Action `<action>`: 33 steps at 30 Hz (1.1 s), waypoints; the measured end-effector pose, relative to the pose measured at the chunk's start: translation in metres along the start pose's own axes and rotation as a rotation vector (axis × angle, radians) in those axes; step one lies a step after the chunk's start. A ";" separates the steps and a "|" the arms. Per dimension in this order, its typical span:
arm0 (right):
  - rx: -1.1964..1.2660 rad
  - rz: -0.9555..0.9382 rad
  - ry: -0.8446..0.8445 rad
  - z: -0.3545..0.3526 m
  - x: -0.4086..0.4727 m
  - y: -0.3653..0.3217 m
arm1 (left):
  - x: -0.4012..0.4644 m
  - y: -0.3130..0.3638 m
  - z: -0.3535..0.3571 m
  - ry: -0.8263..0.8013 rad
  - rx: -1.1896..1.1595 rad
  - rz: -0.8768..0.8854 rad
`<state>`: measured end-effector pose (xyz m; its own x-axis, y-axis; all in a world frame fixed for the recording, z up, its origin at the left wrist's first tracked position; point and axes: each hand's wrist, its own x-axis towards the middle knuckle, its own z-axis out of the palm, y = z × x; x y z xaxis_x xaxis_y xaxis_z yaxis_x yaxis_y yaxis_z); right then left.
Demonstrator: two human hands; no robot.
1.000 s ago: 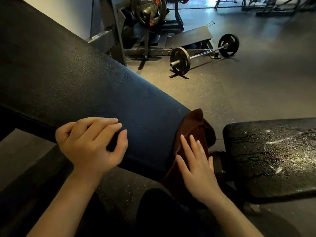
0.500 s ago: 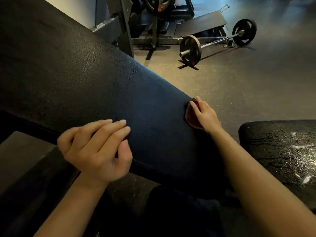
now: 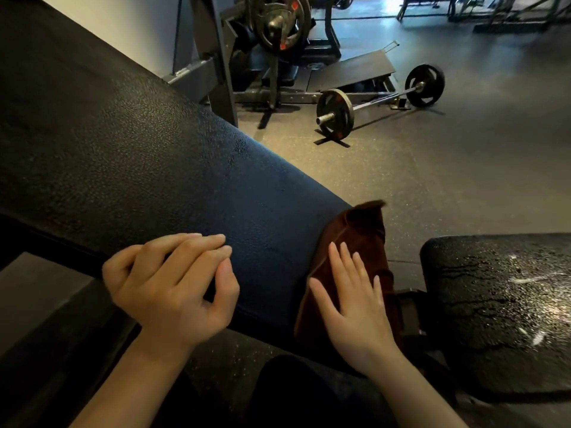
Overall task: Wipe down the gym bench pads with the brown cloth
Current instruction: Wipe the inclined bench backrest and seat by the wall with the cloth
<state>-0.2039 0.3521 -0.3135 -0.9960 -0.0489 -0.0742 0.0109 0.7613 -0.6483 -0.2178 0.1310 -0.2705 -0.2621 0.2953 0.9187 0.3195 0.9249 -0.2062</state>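
A right hand [image 3: 355, 307] pressed a brown cloth [image 3: 361, 239] flat against the lower end of a slanted black bench pad [image 3: 148, 168], while the left hand [image 3: 173, 285] rested on the pad's near edge, fingers [image 3: 197, 251] loosely curled. A streaked seat pad [image 3: 500, 304] sat at right, a barbell [image 3: 377, 101] on the floor beyond.

speckled floor [image 3: 432, 186], barbell [image 3: 380, 101], plate rack [image 3: 278, 23]

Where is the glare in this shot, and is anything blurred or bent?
Head view: glare streaks the wet black seat pad at right; the far floor is washed out; the long dark back pad bows with wide-angle distortion; the brown cloth looks sharp.
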 end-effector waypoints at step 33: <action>-0.049 -0.170 0.016 0.016 -0.021 -0.067 | 0.004 -0.001 -0.002 -0.002 0.004 -0.027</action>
<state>-0.1823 0.2918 -0.2801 -0.9845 -0.1693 0.0458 -0.1615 0.7738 -0.6124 -0.2179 0.1309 -0.2658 -0.2725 0.2707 0.9233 0.3082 0.9336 -0.1827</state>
